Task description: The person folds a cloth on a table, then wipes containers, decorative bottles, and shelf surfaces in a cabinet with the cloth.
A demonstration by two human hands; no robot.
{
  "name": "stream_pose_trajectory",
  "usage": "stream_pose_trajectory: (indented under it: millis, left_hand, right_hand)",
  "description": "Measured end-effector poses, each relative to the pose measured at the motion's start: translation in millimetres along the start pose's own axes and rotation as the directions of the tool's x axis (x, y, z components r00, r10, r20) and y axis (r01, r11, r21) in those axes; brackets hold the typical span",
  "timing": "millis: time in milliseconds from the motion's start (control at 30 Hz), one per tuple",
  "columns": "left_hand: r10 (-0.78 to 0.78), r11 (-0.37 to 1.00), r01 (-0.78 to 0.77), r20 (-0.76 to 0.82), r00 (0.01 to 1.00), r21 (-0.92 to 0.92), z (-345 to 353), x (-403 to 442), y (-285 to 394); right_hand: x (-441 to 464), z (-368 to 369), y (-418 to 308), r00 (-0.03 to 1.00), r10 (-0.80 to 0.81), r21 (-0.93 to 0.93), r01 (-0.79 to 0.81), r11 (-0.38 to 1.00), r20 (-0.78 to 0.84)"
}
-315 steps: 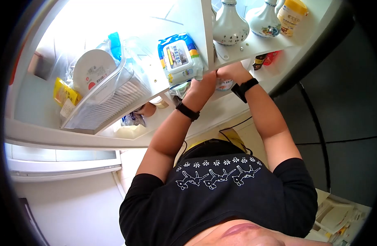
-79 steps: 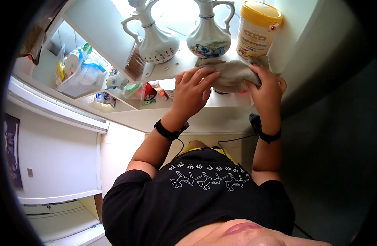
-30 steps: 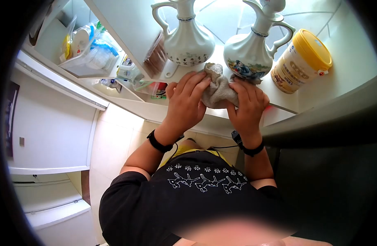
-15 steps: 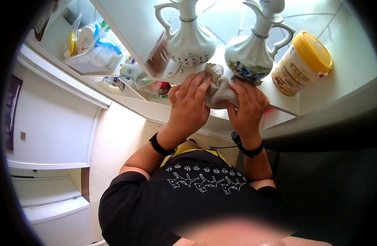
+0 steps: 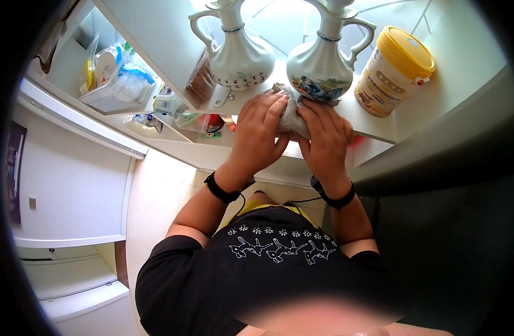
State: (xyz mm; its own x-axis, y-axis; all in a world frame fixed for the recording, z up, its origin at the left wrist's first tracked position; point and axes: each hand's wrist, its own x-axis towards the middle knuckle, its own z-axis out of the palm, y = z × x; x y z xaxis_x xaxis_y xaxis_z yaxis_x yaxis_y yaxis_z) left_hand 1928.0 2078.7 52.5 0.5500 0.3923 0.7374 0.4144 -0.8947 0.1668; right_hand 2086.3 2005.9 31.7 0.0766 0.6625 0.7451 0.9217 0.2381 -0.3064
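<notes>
A crumpled grey cloth (image 5: 292, 119) is bunched between my two hands at the front edge of the shelf. My left hand (image 5: 261, 130) has its fingers closed over the cloth's left side, below a white porcelain jug (image 5: 243, 64) with dark lettering. On the right side of the cloth, my right hand (image 5: 325, 133) grips it, its fingertips near the base of a second porcelain jug (image 5: 320, 73) painted with a coloured scene. Part of the cloth shows under that second jug's base. Both jugs stand upright. The fingers hide some of the cloth.
A yellow-lidded tin (image 5: 394, 70) stands right of the jugs. A brown box (image 5: 201, 81) is beside the left jug, next to a shelf divider. Further left, a white bin (image 5: 120, 92) holds plastic bags. A dark surface (image 5: 447, 241) lies at my right.
The whole view has shifted, so the shelf things appear further left and slightly higher. My hands have drawn a little closer together, and the cloth looks more bunched.
</notes>
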Motion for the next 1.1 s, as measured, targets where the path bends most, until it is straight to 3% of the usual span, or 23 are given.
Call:
stream_pose_trajectory:
  millis: [500,833,967,1033,1100]
  left_hand:
    - [-0.012,0.992,-0.007,-0.145,0.989,-0.130,14.3,-9.7,-17.4]
    - [0.025,0.995,-0.045,-0.203,0.979,-0.092,20.4,-11.0,-17.8]
    - [0.057,0.997,-0.066,-0.167,0.984,-0.047,13.3,-11.6,-16.2]
    - [0.114,0.993,-0.114,-0.010,0.993,-0.015,-2.8,-10.0,-14.2]
    - [0.121,0.993,-0.121,0.022,0.992,0.010,-13.0,-13.4,-13.9]
  right_hand:
    - [-5.2,11.7,6.1,0.990,-0.044,-0.021,0.042,0.999,-0.130]
    - [-8.9,22.1,11.4,0.976,-0.079,-0.014,0.078,0.997,-0.205]
    - [-6.4,10.5,10.5,0.984,-0.069,-0.011,0.068,0.998,-0.165]
    - [-6.7,5.1,9.6,0.992,-0.089,0.009,0.091,0.996,-0.094]
    - [-5.2,-10.9,6.1,0.996,-0.084,0.039,0.085,0.996,-0.012]
